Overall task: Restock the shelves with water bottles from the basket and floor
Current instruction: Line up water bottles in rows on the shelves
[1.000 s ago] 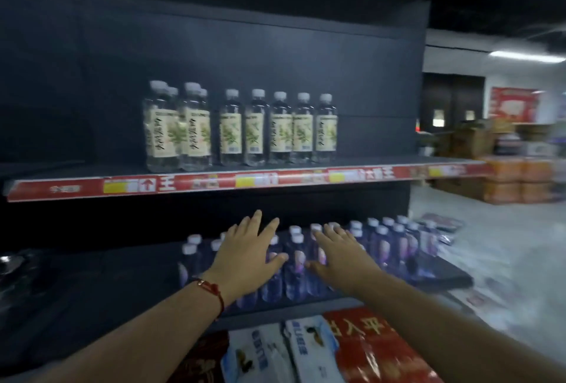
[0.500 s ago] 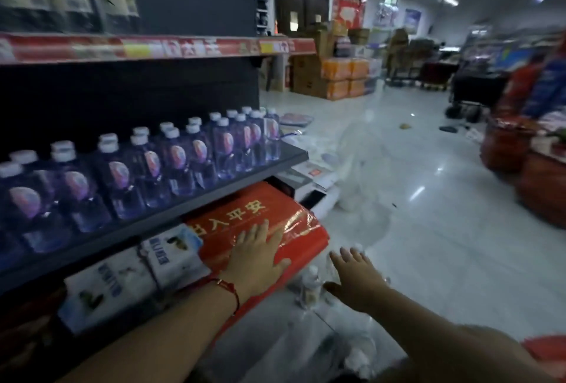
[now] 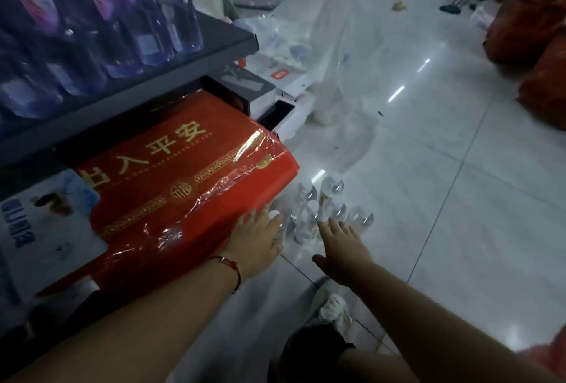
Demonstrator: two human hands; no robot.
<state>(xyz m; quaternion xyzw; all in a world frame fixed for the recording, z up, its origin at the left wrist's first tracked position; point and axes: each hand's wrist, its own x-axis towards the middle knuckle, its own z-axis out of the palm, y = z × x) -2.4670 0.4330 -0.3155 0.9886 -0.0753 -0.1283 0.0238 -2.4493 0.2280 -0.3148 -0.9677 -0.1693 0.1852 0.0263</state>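
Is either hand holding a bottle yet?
No. Both the left hand and the right hand are open and empty, reaching toward the bottles standing on the floor.

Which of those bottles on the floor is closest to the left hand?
The white-capped bottle at the cluster's left edge, beside the red package. The left hand reaches right up to it; the other bottles stand further right.

Counts: roughly six clear water bottles (image 3: 318, 208) clustered on floor, centre frame, exact number unclear. Four purple-label bottles (image 3: 101, 15) showed on shelf, upper left. One red pack (image 3: 190, 186). Two hands: left (image 3: 255, 241), right (image 3: 341, 248).
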